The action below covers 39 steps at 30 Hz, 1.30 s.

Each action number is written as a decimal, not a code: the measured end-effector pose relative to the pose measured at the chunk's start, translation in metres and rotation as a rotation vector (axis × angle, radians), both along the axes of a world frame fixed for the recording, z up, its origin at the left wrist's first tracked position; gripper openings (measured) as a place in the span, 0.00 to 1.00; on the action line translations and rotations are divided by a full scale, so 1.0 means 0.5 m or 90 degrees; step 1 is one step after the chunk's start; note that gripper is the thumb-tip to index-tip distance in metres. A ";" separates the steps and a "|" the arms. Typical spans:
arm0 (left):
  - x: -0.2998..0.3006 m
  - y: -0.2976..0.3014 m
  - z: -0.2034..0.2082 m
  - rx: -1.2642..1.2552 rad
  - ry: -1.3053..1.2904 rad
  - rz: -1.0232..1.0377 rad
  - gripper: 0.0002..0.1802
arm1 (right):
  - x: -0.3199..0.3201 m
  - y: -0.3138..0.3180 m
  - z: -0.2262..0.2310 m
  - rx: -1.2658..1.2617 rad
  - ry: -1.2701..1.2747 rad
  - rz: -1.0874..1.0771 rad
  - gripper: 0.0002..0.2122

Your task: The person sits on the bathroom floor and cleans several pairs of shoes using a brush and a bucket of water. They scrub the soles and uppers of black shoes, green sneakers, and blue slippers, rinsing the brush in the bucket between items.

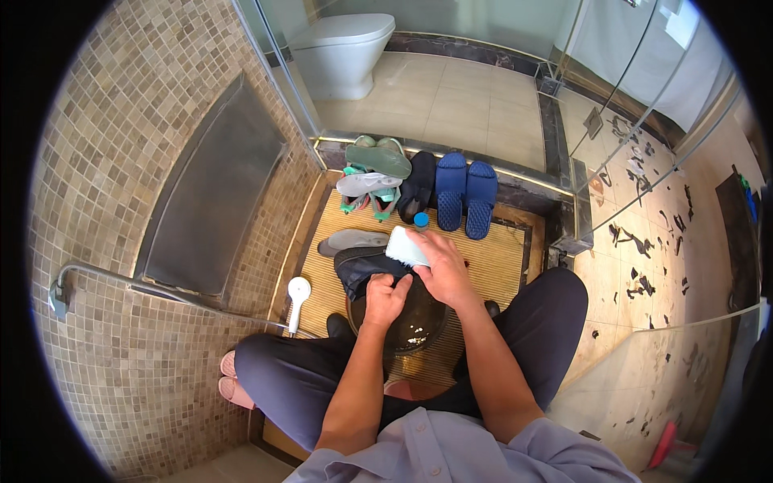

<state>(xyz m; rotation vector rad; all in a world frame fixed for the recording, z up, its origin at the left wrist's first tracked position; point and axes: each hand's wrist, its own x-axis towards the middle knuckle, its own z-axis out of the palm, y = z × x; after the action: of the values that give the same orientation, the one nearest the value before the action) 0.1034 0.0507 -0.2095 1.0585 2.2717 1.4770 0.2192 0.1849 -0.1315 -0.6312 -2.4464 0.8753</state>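
My left hand (pixel 388 300) is closed on the edge of a black shoe (pixel 361 267), which is tilted over a dark round basin (pixel 412 332) with water in it. My right hand (pixel 442 264) grips a pale scrubbing brush (pixel 405 247), its dark bristles facing down just above the shoe. The two hands are close together, and the fingers of the left partly hide where they hold the shoe. Beyond the black shoe a grey shoe sole (pixel 353 241) shows. A bottle with a blue cap (pixel 421 219) stands just past the brush.
Along the far ledge stand stacked green-and-grey shoes (pixel 375 179), black shoes (pixel 416 187) and blue slippers (pixel 465 193). A white shower head (pixel 299 296) lies at the left on the ribbed floor mat (pixel 498 256). Glass panels (pixel 636 137) and a toilet (pixel 342 55) are farther off.
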 end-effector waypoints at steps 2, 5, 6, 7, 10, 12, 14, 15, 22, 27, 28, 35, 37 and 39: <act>-0.008 -0.001 -0.018 0.059 -0.060 0.013 0.29 | 0.001 0.020 -0.038 0.031 -0.018 -0.135 0.34; -0.031 -0.012 -0.008 0.112 -0.278 0.041 0.21 | 0.026 0.066 -0.088 0.014 -0.070 -0.328 0.37; -0.038 -0.018 0.000 0.126 -0.376 0.061 0.17 | 0.027 0.068 -0.095 -0.006 -0.057 -0.378 0.37; -0.031 0.001 0.046 0.206 -0.457 0.070 0.12 | 0.022 0.074 -0.103 -0.056 0.062 -0.341 0.37; -0.039 -0.004 0.057 0.357 -0.626 0.051 0.07 | -0.024 0.035 -0.055 -0.093 0.257 -0.230 0.37; -0.046 -0.003 0.070 0.455 -0.746 0.070 0.11 | -0.026 0.001 -0.045 -0.085 0.217 -0.212 0.37; -0.067 -0.004 0.079 0.543 -0.839 0.084 0.16 | -0.019 -0.049 -0.052 -0.035 0.173 -0.111 0.38; -0.077 -0.005 0.084 0.581 -0.874 0.094 0.19 | -0.018 -0.076 -0.062 -0.048 0.143 -0.062 0.38; -0.076 -0.010 0.097 0.647 -0.978 0.072 0.27 | -0.063 -0.058 -0.049 -0.156 0.298 -0.059 0.39; -0.090 -0.002 0.084 0.701 -1.006 0.143 0.25 | -0.009 -0.133 -0.046 -0.127 0.129 -0.015 0.40; -0.106 -0.003 0.077 0.734 -1.009 0.184 0.24 | 0.003 -0.154 -0.069 -0.150 0.097 0.008 0.40; -0.167 -0.019 -0.007 0.863 -1.061 0.362 0.18 | -0.022 -0.118 -0.067 -0.134 0.077 -0.071 0.38; -0.163 -0.015 -0.016 0.845 -1.076 0.378 0.18 | -0.042 -0.117 -0.017 -0.148 0.102 -0.043 0.36; -0.157 -0.005 -0.020 0.820 -1.098 0.358 0.19 | -0.047 -0.125 -0.037 -0.091 0.101 0.018 0.36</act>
<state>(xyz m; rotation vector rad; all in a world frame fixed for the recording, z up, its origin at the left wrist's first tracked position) 0.0247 0.0483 -0.2196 -0.8171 0.2208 2.4121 0.1957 0.1224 -0.1500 -0.5550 -2.2710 1.0759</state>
